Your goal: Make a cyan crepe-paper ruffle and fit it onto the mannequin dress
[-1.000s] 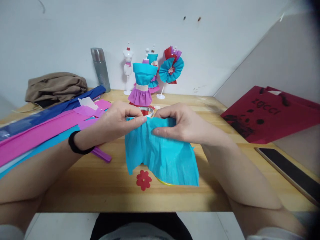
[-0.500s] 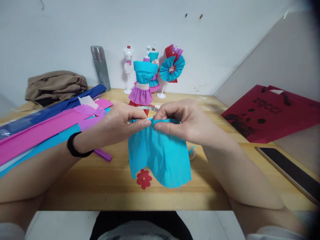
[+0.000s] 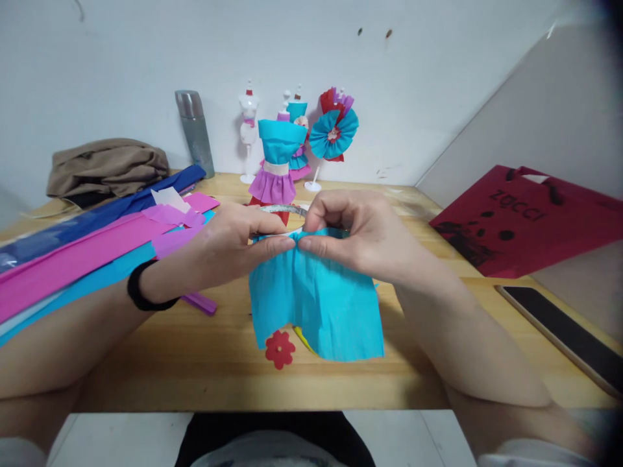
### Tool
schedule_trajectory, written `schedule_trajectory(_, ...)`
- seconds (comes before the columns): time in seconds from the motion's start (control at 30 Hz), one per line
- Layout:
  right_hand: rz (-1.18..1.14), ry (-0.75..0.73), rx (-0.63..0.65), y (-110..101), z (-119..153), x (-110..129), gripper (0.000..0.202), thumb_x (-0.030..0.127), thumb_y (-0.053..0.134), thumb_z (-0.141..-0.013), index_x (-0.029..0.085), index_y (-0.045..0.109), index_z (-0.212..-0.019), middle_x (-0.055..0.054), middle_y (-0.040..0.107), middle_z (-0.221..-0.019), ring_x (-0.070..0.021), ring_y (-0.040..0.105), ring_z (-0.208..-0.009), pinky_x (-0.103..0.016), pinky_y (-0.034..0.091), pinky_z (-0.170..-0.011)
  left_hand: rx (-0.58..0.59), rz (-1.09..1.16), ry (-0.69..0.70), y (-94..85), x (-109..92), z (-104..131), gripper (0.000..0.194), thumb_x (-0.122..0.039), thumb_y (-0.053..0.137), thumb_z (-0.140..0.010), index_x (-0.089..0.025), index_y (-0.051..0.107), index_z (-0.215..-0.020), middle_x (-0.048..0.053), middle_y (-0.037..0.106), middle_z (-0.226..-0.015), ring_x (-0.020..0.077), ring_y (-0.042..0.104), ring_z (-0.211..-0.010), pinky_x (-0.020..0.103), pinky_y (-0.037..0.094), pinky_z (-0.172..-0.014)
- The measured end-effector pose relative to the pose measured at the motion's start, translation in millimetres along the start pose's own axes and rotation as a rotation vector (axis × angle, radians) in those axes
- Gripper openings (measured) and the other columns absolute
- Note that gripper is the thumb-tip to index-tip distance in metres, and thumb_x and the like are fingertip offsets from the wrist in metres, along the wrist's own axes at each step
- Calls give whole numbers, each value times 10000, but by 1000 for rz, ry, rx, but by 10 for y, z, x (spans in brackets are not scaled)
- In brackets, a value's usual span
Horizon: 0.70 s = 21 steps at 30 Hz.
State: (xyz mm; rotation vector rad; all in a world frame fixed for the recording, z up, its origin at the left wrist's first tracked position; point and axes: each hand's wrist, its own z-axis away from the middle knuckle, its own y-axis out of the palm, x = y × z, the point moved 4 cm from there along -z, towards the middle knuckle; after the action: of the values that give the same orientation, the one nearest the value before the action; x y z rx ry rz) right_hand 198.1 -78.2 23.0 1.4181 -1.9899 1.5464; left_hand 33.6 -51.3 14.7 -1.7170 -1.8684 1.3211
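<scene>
A piece of turquoise crepe paper [image 3: 335, 311] hangs from both my hands above the table, gathered in small folds at its top edge. My left hand [image 3: 243, 237] pinches that edge between thumb and fingers. Close beside it, my right hand [image 3: 350, 230] pinches the same edge, thumb in front. A pale strip [image 3: 282, 209] curves up behind the top edge; I cannot tell whether it is fixed to the paper. Below the paper lies a red flower cutout [image 3: 280, 350], and a yellow curved thing [image 3: 305, 340] shows partly from under the paper.
Small dress forms, one in a turquoise and purple dress [image 3: 276, 155], stand near the wall. Pink crepe paper [image 3: 97, 243] and other sheets lie left, by a grey bottle [image 3: 195, 133] and brown cloth [image 3: 107, 165]. A red bag [image 3: 525, 224] and phone [image 3: 559, 337] are right.
The turquoise paper's lower right corner has swung outward to the right, and the yellow thing has come into sight beneath it. The pale strip shows more. Both hands keep their pinch.
</scene>
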Motion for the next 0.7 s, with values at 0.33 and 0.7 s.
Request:
schedule_trajectory(0.33,-31,76,2,31,-22,-27,316,295,775,-736,211,479,-662,37,482,-617,-108,435,-557,-269,347,-515,16,-10,2,16,-27,4,336,-254,537,-948,-161,559,-626,-45,471,-556,79,408,-520,221,299,-483)
schedule_trajectory(0.7,-110,190,-5,69,-62,-112,349,205,768,-639,232,423,-681,46,460,-590,-122,423,-544,-272,308,-496,93,-71,68,42,5,18,363,-305,507,-979,-189,526,-635,-23,485,-594,129,437,-604,279,392,-678)
